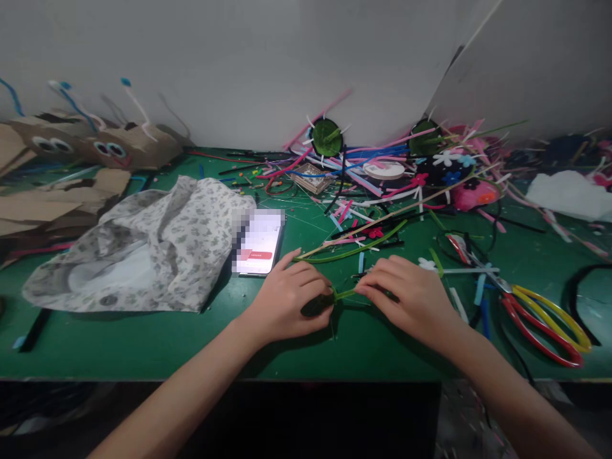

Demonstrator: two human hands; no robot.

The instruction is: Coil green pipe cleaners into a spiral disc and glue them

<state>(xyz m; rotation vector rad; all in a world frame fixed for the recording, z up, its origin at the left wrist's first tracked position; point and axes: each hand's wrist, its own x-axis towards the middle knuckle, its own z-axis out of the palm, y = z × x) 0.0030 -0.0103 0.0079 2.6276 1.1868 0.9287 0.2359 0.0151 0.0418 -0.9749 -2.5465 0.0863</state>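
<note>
My left hand (292, 296) is closed around a dark green rounded piece (317, 306), most of it covered by the fingers. From it a short bright green pipe cleaner (345, 294) stretches to my right hand (410, 298), whose thumb and fingertips pinch its end. Both hands are low over the green tabletop, near its front edge. Just beyond them lie a longer green pipe cleaner (377, 246) and a thin tan stick (356, 233). Large scissors (542, 322) with red and yellow handles rest to the right of my right hand.
Left of my hands are a lit phone (264, 242) and a patterned cloth (167, 248). Cardboard figures with eyes (115, 151) stand at the back left. Pipe cleaners, flower shapes (452, 177) and a green disc (327, 137) crowd the back, before a grey wall (215, 64).
</note>
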